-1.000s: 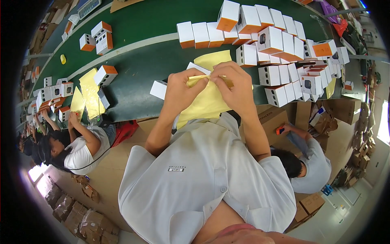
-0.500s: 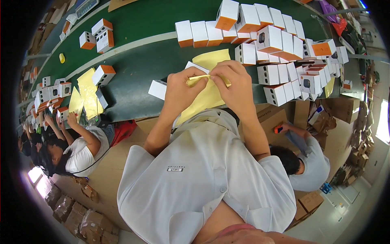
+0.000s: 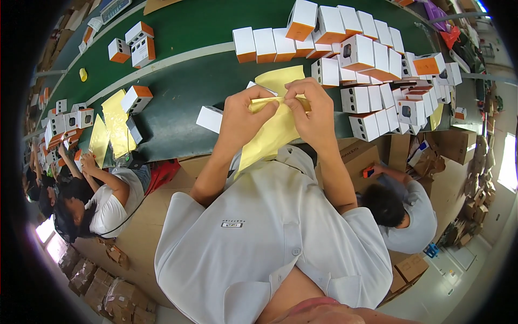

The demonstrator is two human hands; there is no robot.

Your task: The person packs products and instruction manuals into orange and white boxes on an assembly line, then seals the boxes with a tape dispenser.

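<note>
Both hands pinch a yellow sheet (image 3: 268,129), which looks like sticker backing paper, above the near edge of the green table. My left hand (image 3: 241,114) has its thumb and fingers closed on the sheet's folded upper part. Close beside it, my right hand (image 3: 313,112) pinches the same fold with thumb and forefinger. Part of the sheet hangs down toward my shirt; another yellow part (image 3: 280,79) lies beyond my fingers. A white box (image 3: 209,118) rests left of my left hand, and one more white box, partly hidden, sits just behind the hands.
Stacked white-and-orange boxes (image 3: 369,102) crowd the table's right side. More yellow sheets (image 3: 118,123) and a box (image 3: 136,99) lie at left. A belt-like green strip (image 3: 189,27) runs along the far side. Co-workers sit at left and crouch at right beside cardboard cartons (image 3: 359,161).
My fingers have shifted slightly along the fold, and the hanging sheet has moved a little. Boxes on the far strip have slid slightly right. The co-worker at left has brought both hands together.
</note>
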